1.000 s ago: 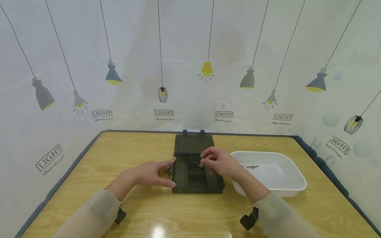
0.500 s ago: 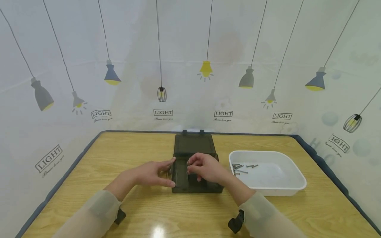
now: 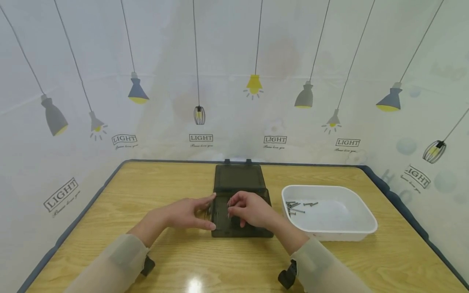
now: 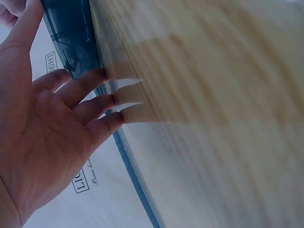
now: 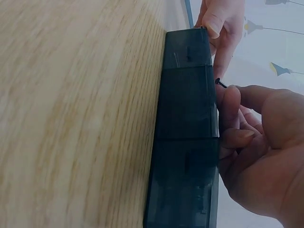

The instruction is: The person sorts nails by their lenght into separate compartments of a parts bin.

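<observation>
A dark see-through plastic case (image 3: 220, 232) lies with its lid (image 3: 239, 177) folded back toward the wall. My right hand (image 3: 253, 209) is over the case, pinching a thin screw (image 5: 220, 82) between thumb and forefinger. In the right wrist view the screw's head sticks out past the fingertips, close over the case's rim. My left hand (image 3: 185, 213) rests at the case's left side, fingers fairly straight, thumb and forefinger touching its edge. A slim metal piece (image 3: 217, 219) shows inside the left compartment. The right hand hides much of the case's middle.
A white plastic tray (image 3: 348, 234) stands right of the case on the wooden table (image 3: 165, 260). Several screws (image 3: 293, 206) lie in its left part. Behind the table hangs a pale cloth (image 3: 234, 49) printed with lamps.
My right hand has moved left with the screw, from the case's right part to its left-middle, lowering slightly. The screws in the tray have come into fuller view. My left hand stays put.
</observation>
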`<state>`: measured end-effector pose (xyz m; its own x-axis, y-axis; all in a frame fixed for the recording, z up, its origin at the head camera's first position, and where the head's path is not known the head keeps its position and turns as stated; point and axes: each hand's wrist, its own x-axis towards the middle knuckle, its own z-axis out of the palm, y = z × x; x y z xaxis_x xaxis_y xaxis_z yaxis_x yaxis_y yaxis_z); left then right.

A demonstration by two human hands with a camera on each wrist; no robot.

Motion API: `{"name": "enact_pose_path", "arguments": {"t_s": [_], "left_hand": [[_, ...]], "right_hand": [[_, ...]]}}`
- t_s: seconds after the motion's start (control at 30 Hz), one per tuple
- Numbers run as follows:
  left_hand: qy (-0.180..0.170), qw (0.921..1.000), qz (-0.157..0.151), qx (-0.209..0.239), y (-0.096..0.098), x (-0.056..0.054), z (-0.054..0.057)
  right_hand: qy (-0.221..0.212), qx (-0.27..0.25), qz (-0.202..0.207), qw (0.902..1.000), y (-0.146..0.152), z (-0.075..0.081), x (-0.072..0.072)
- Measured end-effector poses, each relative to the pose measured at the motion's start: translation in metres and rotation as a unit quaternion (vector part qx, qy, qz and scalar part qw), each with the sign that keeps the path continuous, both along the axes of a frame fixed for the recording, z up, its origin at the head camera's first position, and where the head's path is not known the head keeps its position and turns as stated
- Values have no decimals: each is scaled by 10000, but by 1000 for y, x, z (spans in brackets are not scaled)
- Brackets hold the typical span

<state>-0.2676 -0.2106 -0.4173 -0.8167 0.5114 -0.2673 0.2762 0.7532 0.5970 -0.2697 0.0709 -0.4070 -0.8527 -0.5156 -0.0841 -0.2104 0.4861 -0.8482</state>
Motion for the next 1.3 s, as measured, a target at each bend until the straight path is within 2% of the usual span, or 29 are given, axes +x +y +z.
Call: {"name": "enact_pose_path", "arguments": {"t_s": [0.37,0.6,0.83,1.03,1.3], "left_hand": [[4,10000,2,-75,1,0,1],[48,10000,-28,-50,1,-2,0],[100,9999,-72,-38,0,1,2],[104,9999,-78,-43,1,2,2],[89,9999,-75,-56,1,2,2]], "right_hand": [[-54,-45,44,10000,2,-1,-1],[32,-156,74,9998,17,7,1],[62,-199,-53,9998,61,22,-3],[143,-133,-475,9987,103,33,-8],[202,112,-842,9962,152,36,-13]]}}
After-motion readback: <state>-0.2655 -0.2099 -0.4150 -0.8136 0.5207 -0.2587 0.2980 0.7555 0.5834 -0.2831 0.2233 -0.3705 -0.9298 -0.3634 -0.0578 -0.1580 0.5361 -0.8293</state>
